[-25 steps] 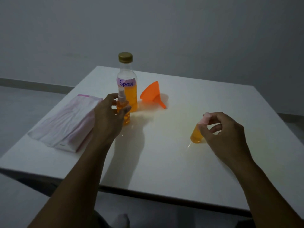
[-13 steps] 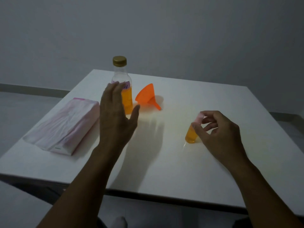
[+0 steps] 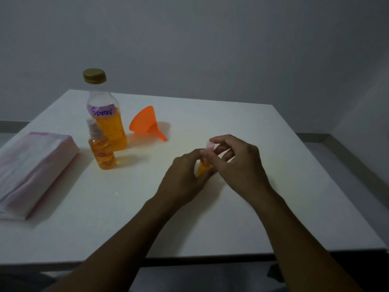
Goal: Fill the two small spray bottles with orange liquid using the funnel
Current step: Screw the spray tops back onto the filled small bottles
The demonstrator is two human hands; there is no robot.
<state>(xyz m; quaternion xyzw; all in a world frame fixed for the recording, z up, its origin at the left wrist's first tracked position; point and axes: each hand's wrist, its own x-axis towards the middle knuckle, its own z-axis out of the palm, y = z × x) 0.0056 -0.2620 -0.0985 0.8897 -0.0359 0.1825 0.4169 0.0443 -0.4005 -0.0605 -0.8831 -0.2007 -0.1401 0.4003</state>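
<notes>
Hands close on second small spray bottle

Orange liquid fills the small clear spray bottle (image 3: 203, 168) at mid-worktop; the left hand (image 3: 185, 175) wraps its body while the right hand (image 3: 235, 161) pinches its pale pink cap (image 3: 210, 146). A second filled small spray bottle (image 3: 102, 151) stands capped, touching the tall clear gold-lidded bottle labelled "Spray" (image 3: 105, 114), roughly half full. Just beside lies the orange plastic funnel (image 3: 145, 123) on its side. A pink tissue pack (image 3: 31, 169) overhangs the white worktop (image 3: 273, 144) at its left edge; right and near areas lie open.

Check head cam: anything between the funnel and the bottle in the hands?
Nothing: in the head view, only bare white table lies between the orange funnel and the small spray bottle.
</notes>
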